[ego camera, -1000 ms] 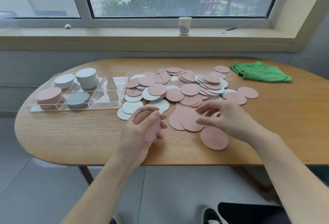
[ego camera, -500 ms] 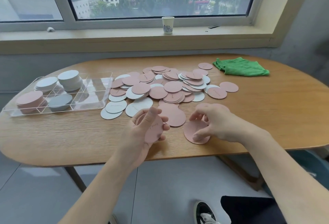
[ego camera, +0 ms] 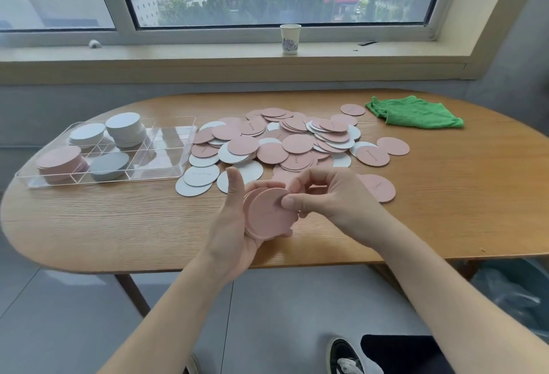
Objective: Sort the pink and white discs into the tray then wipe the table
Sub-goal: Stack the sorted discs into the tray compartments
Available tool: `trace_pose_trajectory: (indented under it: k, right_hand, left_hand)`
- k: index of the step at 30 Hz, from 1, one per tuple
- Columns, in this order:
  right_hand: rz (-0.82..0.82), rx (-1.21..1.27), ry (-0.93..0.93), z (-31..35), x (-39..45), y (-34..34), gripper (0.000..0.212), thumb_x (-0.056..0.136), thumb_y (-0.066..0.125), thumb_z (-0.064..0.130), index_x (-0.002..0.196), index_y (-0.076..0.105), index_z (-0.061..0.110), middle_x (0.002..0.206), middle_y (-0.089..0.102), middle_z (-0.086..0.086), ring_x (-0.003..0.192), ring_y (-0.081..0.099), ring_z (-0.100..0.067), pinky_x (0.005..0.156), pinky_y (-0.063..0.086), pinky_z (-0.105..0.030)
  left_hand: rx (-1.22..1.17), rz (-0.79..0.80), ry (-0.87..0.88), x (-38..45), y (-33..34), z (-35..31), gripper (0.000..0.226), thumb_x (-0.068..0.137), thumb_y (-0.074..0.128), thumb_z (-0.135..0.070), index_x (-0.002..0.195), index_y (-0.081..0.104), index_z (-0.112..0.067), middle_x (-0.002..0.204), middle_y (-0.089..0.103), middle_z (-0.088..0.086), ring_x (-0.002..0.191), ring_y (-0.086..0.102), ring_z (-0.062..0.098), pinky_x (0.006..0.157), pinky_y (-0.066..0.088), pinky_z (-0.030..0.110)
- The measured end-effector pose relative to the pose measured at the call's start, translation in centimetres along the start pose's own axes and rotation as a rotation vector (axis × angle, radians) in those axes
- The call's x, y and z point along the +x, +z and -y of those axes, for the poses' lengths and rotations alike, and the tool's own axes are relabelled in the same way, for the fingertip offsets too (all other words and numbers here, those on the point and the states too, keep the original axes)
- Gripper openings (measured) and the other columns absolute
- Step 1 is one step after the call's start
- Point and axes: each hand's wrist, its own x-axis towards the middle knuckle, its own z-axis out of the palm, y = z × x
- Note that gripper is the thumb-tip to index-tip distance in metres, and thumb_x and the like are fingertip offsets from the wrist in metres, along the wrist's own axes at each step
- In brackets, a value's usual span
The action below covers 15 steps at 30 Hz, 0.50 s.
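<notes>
My left hand holds a small stack of pink discs upright above the table's near edge, thumb raised. My right hand pinches the front pink disc of that stack at its right rim. A loose pile of pink and white discs covers the middle of the wooden table. One pink disc lies just right of my right hand. The clear tray at the left holds white stacks at the back, a pink stack and a grey-looking stack in front.
A green cloth lies crumpled at the table's far right. A paper cup stands on the window sill. The tray's right compartments hold nothing. My shoe shows on the floor below.
My right hand lifted a pink disc off the table and brought it left onto the stack in my left hand. The view shifted slightly.
</notes>
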Motion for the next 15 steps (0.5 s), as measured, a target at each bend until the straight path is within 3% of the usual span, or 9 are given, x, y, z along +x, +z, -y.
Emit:
trace_pose_trajectory:
  k: [3,6,8,10,13,15]
  right_hand:
    - [-0.078,-0.135,-0.040,-0.6,0.5,1.5,0.017,0.076,0.087,0.010,0.079,0.071,0.009,0.063,0.068,-0.011,0.056,0.060,-0.014,0.060,0.047,-0.021]
    - [-0.143,-0.237,-0.046,-0.8,0.8,1.8,0.021,0.073,0.090,0.016,0.080,0.072,0.009,0.061,0.066,-0.006,0.054,0.054,-0.003,0.056,0.042,-0.012]
    - [-0.197,-0.298,-0.040,-1.0,1.0,1.3,0.021,0.074,0.090,0.025,0.082,0.073,0.015,0.069,0.068,-0.005,0.059,0.052,-0.002,0.057,0.043,-0.014]
    - [-0.265,-0.392,-0.041,-1.4,1.5,0.3,0.019,0.077,0.087,0.031,0.086,0.074,0.021,0.075,0.070,0.002,0.065,0.056,-0.001,0.062,0.044,-0.013]
    - [-0.337,-0.563,-0.031,-2.0,2.1,-1.2,0.022,0.079,0.085,0.034,0.094,0.074,0.023,0.083,0.070,0.010,0.078,0.061,-0.002,0.067,0.042,-0.009]
    - [-0.311,-0.681,0.034,-2.3,2.5,-1.9,0.034,0.076,0.086,0.039,0.104,0.074,0.022,0.094,0.070,0.009,0.088,0.061,-0.006,0.069,0.040,-0.008]
  left_hand:
    - [-0.030,0.047,-0.021,0.1,-0.2,-0.1,0.084,0.088,0.033,-0.073,0.117,0.061,0.000,0.103,0.070,0.027,0.083,0.069,0.039,0.062,0.058,0.040]
    - [-0.013,0.048,-0.008,0.1,-0.4,0.0,0.063,0.096,0.055,-0.058,0.122,0.061,0.000,0.100,0.069,0.022,0.083,0.067,0.037,0.059,0.054,0.037]
    - [0.004,0.040,0.010,0.1,-0.6,0.0,0.038,0.093,0.070,-0.035,0.117,0.066,-0.006,0.099,0.068,0.020,0.083,0.066,0.035,0.058,0.053,0.035]
    - [0.005,0.035,0.008,-0.1,-0.7,-0.1,0.024,0.089,0.071,-0.020,0.111,0.071,-0.009,0.101,0.069,0.023,0.084,0.066,0.034,0.058,0.053,0.034]
    - [0.017,0.014,0.004,-0.3,-1.1,-0.3,0.019,0.086,0.076,-0.008,0.105,0.073,-0.012,0.101,0.070,0.025,0.085,0.068,0.033,0.059,0.054,0.032]
    - [0.014,-0.001,0.019,-0.4,-1.5,-0.4,0.021,0.083,0.076,-0.004,0.102,0.074,-0.013,0.102,0.071,0.025,0.086,0.069,0.032,0.059,0.054,0.033]
